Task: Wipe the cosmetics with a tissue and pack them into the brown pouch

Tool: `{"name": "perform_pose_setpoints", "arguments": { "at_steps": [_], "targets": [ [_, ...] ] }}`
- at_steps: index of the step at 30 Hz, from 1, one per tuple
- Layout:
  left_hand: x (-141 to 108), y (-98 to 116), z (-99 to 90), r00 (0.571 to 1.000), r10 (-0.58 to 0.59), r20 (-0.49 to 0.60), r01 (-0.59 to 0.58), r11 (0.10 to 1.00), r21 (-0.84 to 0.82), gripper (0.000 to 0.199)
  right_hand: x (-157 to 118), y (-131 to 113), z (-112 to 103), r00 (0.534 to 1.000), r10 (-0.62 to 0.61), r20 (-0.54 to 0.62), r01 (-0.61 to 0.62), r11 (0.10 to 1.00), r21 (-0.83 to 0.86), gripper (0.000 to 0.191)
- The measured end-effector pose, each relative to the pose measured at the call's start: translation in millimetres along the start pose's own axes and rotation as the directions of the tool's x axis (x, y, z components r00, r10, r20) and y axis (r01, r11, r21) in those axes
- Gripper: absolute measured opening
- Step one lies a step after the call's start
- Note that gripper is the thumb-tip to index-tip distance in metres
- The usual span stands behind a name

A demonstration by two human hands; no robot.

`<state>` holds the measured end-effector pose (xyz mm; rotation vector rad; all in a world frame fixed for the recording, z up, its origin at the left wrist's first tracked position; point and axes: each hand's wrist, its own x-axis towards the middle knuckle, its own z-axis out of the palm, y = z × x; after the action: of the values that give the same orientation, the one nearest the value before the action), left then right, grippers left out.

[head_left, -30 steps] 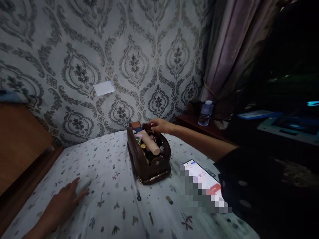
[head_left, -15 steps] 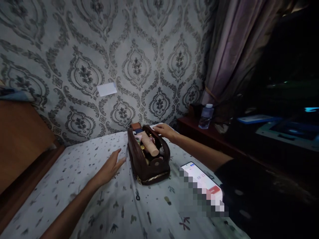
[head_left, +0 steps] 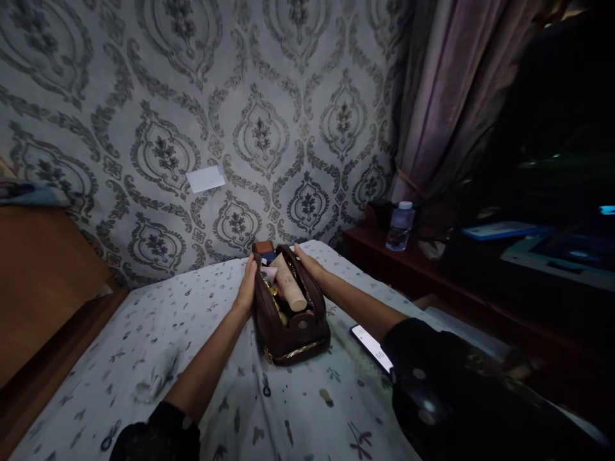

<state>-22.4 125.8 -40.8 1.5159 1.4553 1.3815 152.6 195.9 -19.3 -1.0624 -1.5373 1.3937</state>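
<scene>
A dark brown toiletry bag [head_left: 295, 330] with a gold zipper sits upright on the patterned bed sheet, its top unzipped. In its mouth a peach-coloured tube [head_left: 291, 285] slants over several small items too dark to name. Flat along the bag's left side lies my left hand [head_left: 246, 287], fingers stretched out and pointing away. My right hand [head_left: 310, 266] rests at the far right side of the bag, its fingers straight and partly hidden by the bag's wall. Neither hand is wrapped around anything.
A lit phone [head_left: 372, 346] lies on the sheet [head_left: 331, 410] under my right forearm. On the dark red ledge [head_left: 358, 242] at the right stands a clear bottle [head_left: 400, 227]. A wooden board [head_left: 45, 275] borders the bed at the left; patterned wallpaper rises behind.
My left hand has moved right and forward from the sheet onto the bag's side. The right hand has shifted slightly down along the bag, and its sleeve now covers part of the phone.
</scene>
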Motion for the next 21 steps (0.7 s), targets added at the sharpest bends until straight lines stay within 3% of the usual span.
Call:
{"name": "perform_pose_setpoints", "arguments": {
  "at_steps": [6,12,14,16,18,21],
  "targets": [
    [-8.4,6.8,-4.8,0.995,-0.006,-0.099,-0.002,0.997,-0.081,0.065,-0.9,-1.1,-2.8,0.997,-0.013,-0.073,0.008,0.998,-0.063,0.055],
    [-30.9,11.2,-4.6,0.988,0.045,-0.149,-0.064,0.99,-0.126,0.059,-43.3,0.2,0.9,0.978,-0.197,-0.07,0.183,0.968,-0.173,0.057],
    [-36.6,13.1,-7.1,0.99,0.063,-0.124,-0.078,0.99,-0.121,0.058,-57.3,-4.5,-0.7,0.943,-0.331,-0.028,0.298,0.881,-0.368,0.067],
    [-40.4,16.4,-10.6,0.993,0.074,-0.093,-0.084,0.991,-0.109,0.057,-65.8,-14.1,-2.0,0.89,-0.445,0.102,0.415,0.695,-0.587,0.061],
    [-42.3,19.9,-13.5,0.995,0.07,-0.072,-0.077,0.992,-0.103,0.053,-67.4,-27.2,-0.3,0.843,-0.458,0.282,0.511,0.519,-0.685,0.051],
    [-43.0,22.9,-14.1,0.996,0.05,-0.079,-0.059,0.991,-0.118,0.051,-60.6,-45.6,9.0,0.793,-0.395,0.463,0.602,0.39,-0.697,0.054]
  ]
}}
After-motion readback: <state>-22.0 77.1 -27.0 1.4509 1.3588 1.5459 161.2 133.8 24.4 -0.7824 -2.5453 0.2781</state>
